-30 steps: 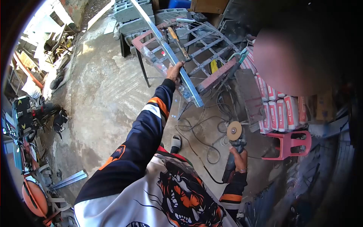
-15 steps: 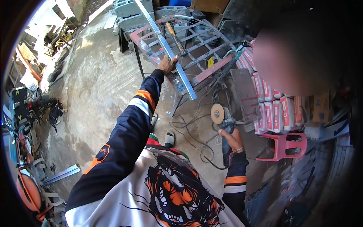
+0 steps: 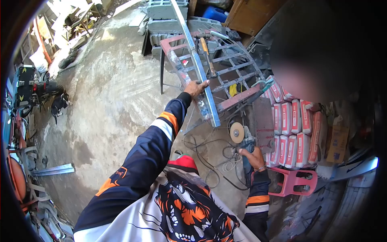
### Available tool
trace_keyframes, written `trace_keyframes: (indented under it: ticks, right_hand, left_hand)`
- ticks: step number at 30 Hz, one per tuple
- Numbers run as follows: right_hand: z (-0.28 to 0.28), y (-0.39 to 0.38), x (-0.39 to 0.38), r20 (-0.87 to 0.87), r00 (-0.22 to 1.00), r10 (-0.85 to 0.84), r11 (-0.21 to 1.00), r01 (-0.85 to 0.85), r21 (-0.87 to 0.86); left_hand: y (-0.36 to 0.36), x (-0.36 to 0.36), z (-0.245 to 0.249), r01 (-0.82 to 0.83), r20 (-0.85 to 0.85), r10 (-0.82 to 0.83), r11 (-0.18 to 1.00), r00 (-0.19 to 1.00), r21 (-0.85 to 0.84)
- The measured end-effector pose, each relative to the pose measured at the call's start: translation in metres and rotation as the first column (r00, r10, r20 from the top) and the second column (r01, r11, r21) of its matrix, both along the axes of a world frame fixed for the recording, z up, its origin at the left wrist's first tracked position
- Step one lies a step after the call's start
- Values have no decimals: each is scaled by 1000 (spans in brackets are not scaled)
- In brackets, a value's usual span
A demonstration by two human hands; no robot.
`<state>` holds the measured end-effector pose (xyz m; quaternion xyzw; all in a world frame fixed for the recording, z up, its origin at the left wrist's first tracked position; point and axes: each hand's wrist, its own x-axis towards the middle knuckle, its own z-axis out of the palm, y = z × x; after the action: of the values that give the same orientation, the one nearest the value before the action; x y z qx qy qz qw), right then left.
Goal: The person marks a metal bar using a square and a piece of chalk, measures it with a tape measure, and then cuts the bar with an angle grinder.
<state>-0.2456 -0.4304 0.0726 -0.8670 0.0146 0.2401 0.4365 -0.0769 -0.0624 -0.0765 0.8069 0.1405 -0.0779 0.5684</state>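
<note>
My left hand (image 3: pixel 196 88) is closed around a long silvery metal bar (image 3: pixel 198 66), which lies aslant across a rusty metal grid frame (image 3: pixel 238 98) on legs. Lower right, my right hand (image 3: pixel 254 158) grips an angle grinder (image 3: pixel 247 146) by its body. The grinder's round tan disc (image 3: pixel 237 132) faces up, apart from the bar's near end. Beyond the bar, a hammer (image 3: pixel 208 56) with a yellow and black handle rests on the grid. A yellow object (image 3: pixel 233 89) sits lower on the frame.
Stacked red and white bags (image 3: pixel 296 117) stand at the right, above a pink plastic stool (image 3: pixel 296 182). Cables (image 3: pixel 201 155) coil on the floor near the grinder. Concrete blocks (image 3: pixel 167 26) are behind the frame. A black and white animal (image 3: pixel 59 105) is at the left.
The whole view has shifted, so the frame, bar and grinder appear lower and further right. My left hand still holds the bar and my right hand still holds the grinder.
</note>
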Motion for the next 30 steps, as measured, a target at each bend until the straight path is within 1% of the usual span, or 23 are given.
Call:
trace_keyframes:
  ticks: [2, 3, 5, 6, 7, 9, 10, 11, 12, 13, 15, 17, 19, 20, 22, 23, 25, 26, 27, 29, 30]
  right_hand:
    - [1, 0, -5, -88, 995, -47, 999, 44, -26]
    - [-4, 0, -6, -95, 994, -50, 998, 47, -31]
    - [-19, -5, -7, 40, 999, 2, 998, -5, 69]
    - [-22, -7, -6, -23, 1000, -16, 996, 18, 82]
    - [-16, -5, -5, -52, 999, -1, 1000, 2, 12]
    - [-6, 2, -5, -51, 999, 16, 1000, -15, 15]
    - [-11, -1, -4, -53, 998, 16, 1000, -16, 5]
    - [-20, -5, -1, -18, 999, 50, 999, -50, 2]
    - [-25, -7, 2, 13, 996, 83, 997, -83, 0]
    - [-27, -8, 3, 5, 997, 83, 997, -83, -3]
    - [-29, -3, 7, -14, 993, 115, 993, -115, -32]
    - [-26, 2, 10, -15, 991, 132, 990, -132, -49]
    - [-30, 3, 15, -119, 987, 105, 984, -120, -132]
    - [-33, 2, 17, -128, 986, 110, 983, -127, -135]
    - [-42, 1, 19, 49, 978, 203, 978, -200, -58]
    - [-44, 0, 20, 40, 979, 199, 979, -196, -58]
    - [-39, 0, 22, 50, 974, 220, 975, -220, -20]
    - [-37, 2, 23, 26, 977, 211, 977, -210, -23]
    - [-37, 0, 24, 23, 977, 211, 977, -210, -25]
    - [-38, 0, 26, -6, 977, 213, 976, -213, -40]
    - [-33, 2, 28, -7, 977, 215, 976, -215, -40]
  left_hand:
    - [-5, 10, -29, -43, 50, 58, 963, 997, -266]
    - [-5, 14, -32, -42, 43, 55, 962, 998, -269]
    - [-5, 18, -38, -91, 15, 95, 979, 995, -184]
    - [-3, 16, -35, -74, 23, 78, 983, 997, -166]
    - [-5, 17, -41, -86, 45, 98, 972, 994, -218]
    - [-3, 21, -50, -115, 36, 125, 970, 991, -216]
    - [-5, 15, -38, -111, 21, 118, 975, 993, -193]
    - [-4, 11, -23, -110, 11, 114, 980, 993, -167]
    - [-3, 18, -33, -117, 0, 119, 980, 993, -159]
    - [-3, 21, -40, -119, -9, 119, 980, 993, -162]
    - [-2, 23, -45, -137, -5, 140, 958, 990, -254]
    - [-2, 21, -43, -136, -7, 139, 958, 990, -251]
    - [-3, 18, -39, -116, 14, 122, 966, 992, -233]
    - [-3, 15, -38, -123, 5, 128, 964, 992, -236]
    - [-3, 12, -26, -96, 4, 99, 978, 995, -187]
    - [-4, 8, -18, -94, -5, 95, 978, 995, -187]
    - [-9, -4, -4, -123, 20, 136, 946, 991, -300]
    - [-11, -6, 0, -137, 20, 150, 943, 988, -303]
    - [-10, -4, -6, -138, 17, 150, 942, 988, -305]
    - [-5, 6, -19, -108, 35, 118, 972, 992, -211]
    - [-6, 3, -15, -110, 34, 120, 971, 992, -211]
